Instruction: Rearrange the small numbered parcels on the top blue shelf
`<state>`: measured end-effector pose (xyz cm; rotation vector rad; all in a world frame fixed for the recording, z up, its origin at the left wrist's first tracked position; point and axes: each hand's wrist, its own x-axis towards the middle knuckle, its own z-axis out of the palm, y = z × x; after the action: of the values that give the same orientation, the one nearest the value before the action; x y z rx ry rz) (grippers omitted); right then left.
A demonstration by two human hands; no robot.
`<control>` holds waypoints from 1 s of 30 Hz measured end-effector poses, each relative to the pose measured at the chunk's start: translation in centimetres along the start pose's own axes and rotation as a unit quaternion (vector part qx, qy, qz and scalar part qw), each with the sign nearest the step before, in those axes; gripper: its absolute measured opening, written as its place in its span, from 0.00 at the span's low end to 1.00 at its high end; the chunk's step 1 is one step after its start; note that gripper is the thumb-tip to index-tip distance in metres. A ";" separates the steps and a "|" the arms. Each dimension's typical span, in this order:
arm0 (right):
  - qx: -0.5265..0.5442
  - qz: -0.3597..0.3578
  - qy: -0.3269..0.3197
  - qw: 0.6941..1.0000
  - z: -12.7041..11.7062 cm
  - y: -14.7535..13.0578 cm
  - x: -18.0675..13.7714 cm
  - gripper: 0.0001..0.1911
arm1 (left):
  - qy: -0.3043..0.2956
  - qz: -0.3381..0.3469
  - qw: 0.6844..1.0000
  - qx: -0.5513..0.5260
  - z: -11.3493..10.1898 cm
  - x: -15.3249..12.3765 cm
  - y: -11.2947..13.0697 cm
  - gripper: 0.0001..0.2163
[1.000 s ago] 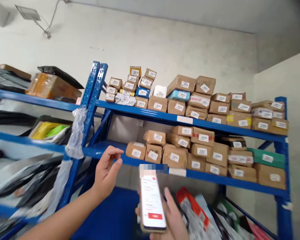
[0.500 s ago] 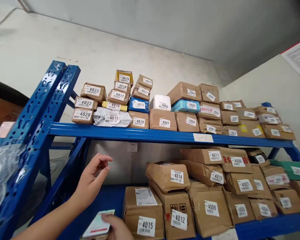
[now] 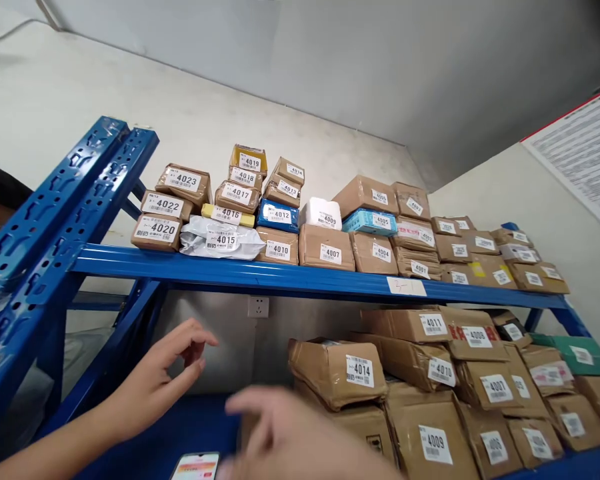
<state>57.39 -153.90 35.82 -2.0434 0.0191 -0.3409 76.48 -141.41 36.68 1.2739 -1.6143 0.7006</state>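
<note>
My left hand [image 3: 157,383] reaches forward from the lower left with its fingers apart and nothing in it. It hovers in the gap above the blue lower shelf, left of the brown parcel labelled 4014 [image 3: 337,370]. My right hand [image 3: 290,437] is smeared by motion at the bottom centre, in front of the lower parcels. A phone [image 3: 195,467] with a lit screen shows at the bottom edge, just left of that hand. The blur hides whether the fingers grip it.
A blue steel rack holds numbered parcels. Small ones such as 4020 [image 3: 155,232] and the white bag 4015 [image 3: 220,240] sit on its upper shelf [image 3: 280,277]. The rack's upright post [image 3: 55,220] slants at left. A wall socket [image 3: 258,307] sits behind, and a printed notice [image 3: 580,153] hangs on the right wall.
The view has closed in on the rack and tilted up. The phone has dropped to the bottom edge. My right hand has swept up and across, now blurred; my left hand stays raised and open.
</note>
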 end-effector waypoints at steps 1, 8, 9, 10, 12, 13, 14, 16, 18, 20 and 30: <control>-0.055 -0.039 0.042 0.997 -1.8 -2.8 0.1 0.30 | 0.007 0.021 1.000 0.013 -0.5 0.5 0.6 0.08; -0.296 -0.303 0.594 0.684 -13.0 -20.8 8.5 0.32 | 0.019 0.105 0.981 0.161 -2.3 4.5 4.5 0.10; -0.312 -0.286 0.597 0.682 -13.9 -22.2 9.8 0.34 | 0.018 0.114 0.976 0.185 -2.4 5.0 5.0 0.12; -0.317 -0.276 0.596 0.684 -14.5 -23.2 11.0 0.37 | 0.017 0.124 0.970 0.208 -2.5 5.6 5.4 0.13; -0.311 -0.260 0.592 0.697 -15.2 -24.7 12.6 0.41 | 0.014 0.144 0.957 0.251 -2.8 7.0 6.1 0.13; -0.302 -0.252 0.588 0.707 -15.4 -25.2 13.2 0.44 | 0.013 0.154 0.951 0.268 -3.0 7.8 6.4 0.13; -0.294 -0.242 0.584 0.717 -15.5 -25.6 13.6 0.48 | 0.012 0.161 0.945 0.283 -3.2 8.7 6.6 0.13; -0.278 -0.226 0.581 0.731 -15.5 -26.0 14.0 0.53 | 0.012 0.161 0.938 0.306 -3.5 10.5 7.1 0.13; -0.264 -0.223 0.587 0.732 -15.6 -26.1 14.1 0.54 | 0.026 0.147 0.935 0.323 -3.4 12.1 7.2 0.13; -0.256 -0.236 0.597 0.723 -15.6 -25.9 14.2 0.51 | 0.068 0.134 0.925 0.350 -2.9 13.3 7.0 0.16; -0.273 -0.309 0.610 0.677 -17.0 -26.2 12.5 0.41 | 0.184 0.040 0.853 0.487 2.8 19.7 7.2 0.34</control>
<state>61.70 -157.94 68.91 -1.9008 0.2790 -2.3211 68.27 -149.87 54.23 1.6030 -0.9694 1.8416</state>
